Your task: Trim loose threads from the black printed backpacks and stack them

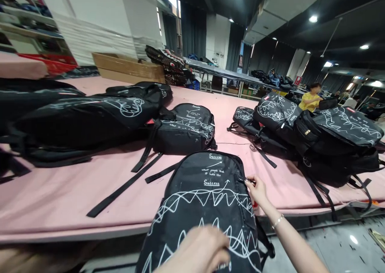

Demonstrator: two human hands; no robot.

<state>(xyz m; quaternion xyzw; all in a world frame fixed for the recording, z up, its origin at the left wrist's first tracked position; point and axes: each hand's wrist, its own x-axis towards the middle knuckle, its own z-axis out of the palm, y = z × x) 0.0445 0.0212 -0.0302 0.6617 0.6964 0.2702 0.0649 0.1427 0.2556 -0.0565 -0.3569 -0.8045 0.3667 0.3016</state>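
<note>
A black backpack with white scribbled lines and the word "Success" lies face up before me, its top on the pink table and its lower part nearest me. At its upper right edge, my right hand is closed in a pinch on a small dark zipper pull. My left hand is over the lower front panel, with its fingers curled and somewhat blurred. Whatever those fingers hold, if anything, is hidden.
Another backpack lies just beyond. Large black bags lie to the left, and a pile of backpacks covers the right side of the pink table. Behind stands a cardboard box. A person in yellow is far right.
</note>
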